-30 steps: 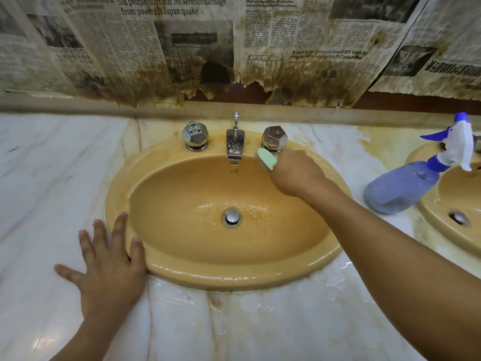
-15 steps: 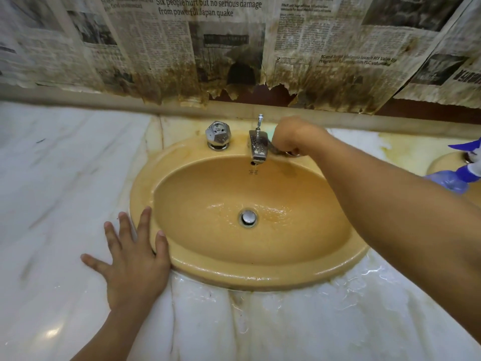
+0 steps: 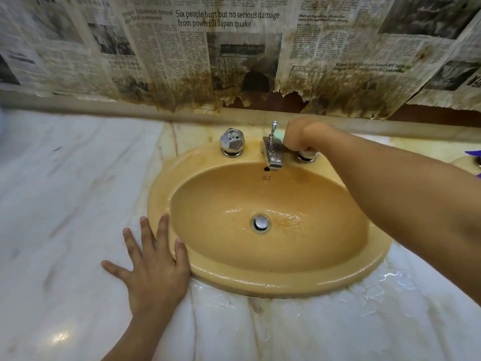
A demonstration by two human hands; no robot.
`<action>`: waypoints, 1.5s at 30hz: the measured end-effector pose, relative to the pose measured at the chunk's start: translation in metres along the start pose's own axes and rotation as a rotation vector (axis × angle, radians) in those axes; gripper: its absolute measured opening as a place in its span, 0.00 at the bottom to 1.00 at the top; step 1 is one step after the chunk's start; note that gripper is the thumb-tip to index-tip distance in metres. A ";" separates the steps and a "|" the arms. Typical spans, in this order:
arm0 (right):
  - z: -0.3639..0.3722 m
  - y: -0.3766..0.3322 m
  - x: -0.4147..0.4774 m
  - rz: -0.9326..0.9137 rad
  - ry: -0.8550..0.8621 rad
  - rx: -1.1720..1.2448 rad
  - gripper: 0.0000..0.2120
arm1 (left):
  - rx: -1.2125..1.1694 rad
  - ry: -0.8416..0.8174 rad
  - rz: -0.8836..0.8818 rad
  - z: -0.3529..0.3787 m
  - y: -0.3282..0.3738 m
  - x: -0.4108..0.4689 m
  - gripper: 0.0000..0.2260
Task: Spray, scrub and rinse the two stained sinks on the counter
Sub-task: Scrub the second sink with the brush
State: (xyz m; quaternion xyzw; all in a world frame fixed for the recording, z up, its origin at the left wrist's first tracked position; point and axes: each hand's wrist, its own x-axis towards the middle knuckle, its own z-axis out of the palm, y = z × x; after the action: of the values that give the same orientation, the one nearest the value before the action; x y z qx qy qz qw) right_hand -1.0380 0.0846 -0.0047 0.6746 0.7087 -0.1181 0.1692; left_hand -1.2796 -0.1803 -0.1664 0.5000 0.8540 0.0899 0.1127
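Stained newspaper (image 3: 234, 48) hangs across the top of the frame above a marble tabletop (image 3: 65, 191), with the yellow sink (image 3: 286, 282) mid-frame. Our left hand (image 3: 156, 277) lies flat at the sink's lower-left rim, fingers spread. Our right hand (image 3: 299, 138) sits at the right tap knob (image 3: 307, 157), fingers curled on a sponge (image 3: 279, 133) showing only as a pale green sliver. We judge the fist could knock that knob and start water early, or the bracing palm slip on wet marble.
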 end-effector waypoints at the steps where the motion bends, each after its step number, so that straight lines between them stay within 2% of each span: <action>1: 0.001 -0.004 0.003 -0.004 0.007 0.026 0.08 | -0.002 -0.004 0.000 0.000 -0.001 0.000 0.28; 4: 0.004 -0.001 0.002 0.016 -0.016 0.078 0.11 | -0.013 -0.003 -0.006 0.001 -0.001 0.002 0.27; 7: 0.019 0.015 -0.019 0.010 -0.062 0.086 0.09 | -0.011 0.009 0.000 0.000 -0.001 0.002 0.27; 10: 0.046 0.034 -0.044 -0.038 0.067 0.102 0.14 | -0.011 0.006 0.001 0.000 -0.001 0.003 0.27; 14: 0.094 0.074 -0.075 0.094 0.257 0.346 0.14 | -0.011 0.012 0.009 0.000 -0.001 0.002 0.26; 19: 0.150 0.105 -0.140 0.224 0.246 0.480 0.14 | 0.023 0.004 0.047 -0.001 -0.001 0.000 0.24; 22: 0.173 0.117 -0.176 0.293 0.286 0.592 0.17 | 0.026 -0.018 0.059 -0.003 -0.001 -0.003 0.22; 25: 0.187 0.131 -0.203 0.351 0.367 0.656 0.13 | 0.017 -0.048 0.070 -0.007 0.000 -0.005 0.22; 30: 0.198 0.151 -0.234 0.545 0.478 0.648 0.10 | 0.001 -0.079 0.091 -0.011 -0.002 -0.005 0.19; 36: 0.214 0.173 -0.238 0.722 0.497 0.684 0.13 | 0.004 -0.070 0.115 -0.009 -0.007 -0.005 0.18; 41: 0.232 0.185 -0.226 0.762 0.473 0.637 0.14 | 0.013 -0.036 0.126 -0.006 -0.006 -0.007 0.19; 45: 0.250 0.183 -0.220 0.736 0.494 0.431 0.11 | 0.001 -0.026 0.114 -0.007 -0.007 -0.006 0.23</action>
State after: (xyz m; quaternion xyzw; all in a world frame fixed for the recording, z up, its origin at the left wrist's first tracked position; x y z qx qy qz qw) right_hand -0.8287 -0.2047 -0.1347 0.9077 0.4018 -0.0312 -0.1168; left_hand -1.2844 -0.1897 -0.1606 0.5490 0.8226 0.0892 0.1183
